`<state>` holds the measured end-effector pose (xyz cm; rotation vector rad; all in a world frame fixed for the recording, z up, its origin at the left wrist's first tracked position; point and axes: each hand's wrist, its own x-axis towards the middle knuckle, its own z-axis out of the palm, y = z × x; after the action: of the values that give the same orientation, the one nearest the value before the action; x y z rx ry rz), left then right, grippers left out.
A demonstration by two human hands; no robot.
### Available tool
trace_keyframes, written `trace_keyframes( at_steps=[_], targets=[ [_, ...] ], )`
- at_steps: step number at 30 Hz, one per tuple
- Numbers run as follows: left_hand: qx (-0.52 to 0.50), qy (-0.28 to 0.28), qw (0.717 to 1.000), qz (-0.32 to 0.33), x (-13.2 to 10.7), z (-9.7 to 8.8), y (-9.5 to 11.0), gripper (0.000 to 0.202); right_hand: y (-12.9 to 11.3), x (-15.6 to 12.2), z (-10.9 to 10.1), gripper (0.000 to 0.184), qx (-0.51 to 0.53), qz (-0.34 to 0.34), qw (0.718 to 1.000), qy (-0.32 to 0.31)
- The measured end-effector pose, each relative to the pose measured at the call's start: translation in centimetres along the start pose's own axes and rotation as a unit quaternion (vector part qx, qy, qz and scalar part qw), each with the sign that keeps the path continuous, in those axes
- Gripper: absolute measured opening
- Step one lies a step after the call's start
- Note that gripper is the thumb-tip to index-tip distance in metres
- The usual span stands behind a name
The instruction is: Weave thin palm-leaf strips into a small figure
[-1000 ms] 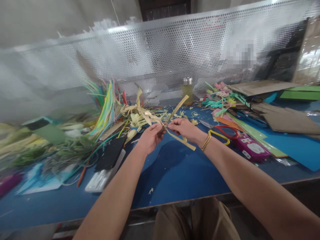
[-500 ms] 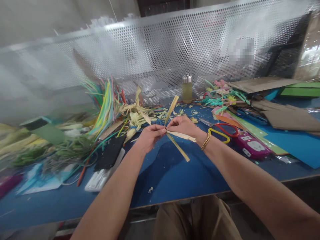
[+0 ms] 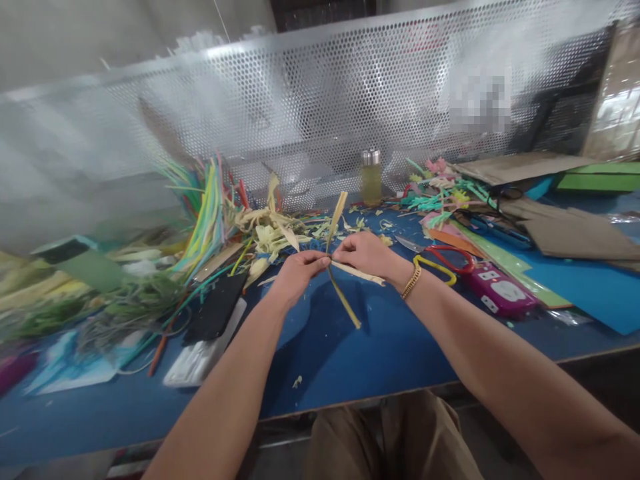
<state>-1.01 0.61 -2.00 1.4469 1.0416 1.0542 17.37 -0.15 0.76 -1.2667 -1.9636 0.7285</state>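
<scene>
My left hand [image 3: 303, 272] is closed in a pinch on pale dried husk strips, thumb and finger at the spot where they cross. Right beside it, my right hand [image 3: 367, 255] pinches at the same crossing, its fingers bent and a gold bracelet on the wrist. One long yellowish husk strip [image 3: 345, 301] runs from above the fingertips down toward me. Another pale strip [image 3: 359, 273] sticks out to the right under my right hand. The crossing itself is mostly covered by my fingers. Both hands are held above the blue table [image 3: 320, 373].
Scissors with red and yellow handles [image 3: 453, 248] and a purple case [image 3: 500, 290] lie right. A husk pile [image 3: 273, 237], colourful pipe cleaners [image 3: 207, 207] and a black phone-like slab [image 3: 215, 310] are left. Behind stand a jar [image 3: 371, 180] and a perforated metal panel [image 3: 340, 100].
The long strip has turned a little, its lower end swinging left and its upper end standing more upright. Both hands keep their pinch, and the view has shifted slightly.
</scene>
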Motion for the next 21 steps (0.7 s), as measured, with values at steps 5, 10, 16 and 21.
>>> trace_keyframes(
  at_steps=[5,10,16,21],
  targets=[
    [0.033,0.013,0.999,0.028,0.0,0.3,0.0,0.022,-0.2,-0.2,-0.5,0.023,-0.114,-0.037,0.993,-0.004],
    [0.017,0.024,0.998,0.054,-0.1,0.6,0.1,0.024,-0.5,-0.4,-0.4,0.019,-0.108,-0.078,0.990,-0.034],
    [-0.002,0.025,0.996,0.080,0.1,1.2,-0.7,0.027,-0.5,-0.4,0.0,0.015,-0.106,-0.104,0.989,-0.017],
    [-0.041,0.021,0.997,0.057,0.3,1.4,-1.3,0.027,0.2,-0.1,-0.2,0.015,-0.022,-0.075,0.996,-0.041]
  ],
)
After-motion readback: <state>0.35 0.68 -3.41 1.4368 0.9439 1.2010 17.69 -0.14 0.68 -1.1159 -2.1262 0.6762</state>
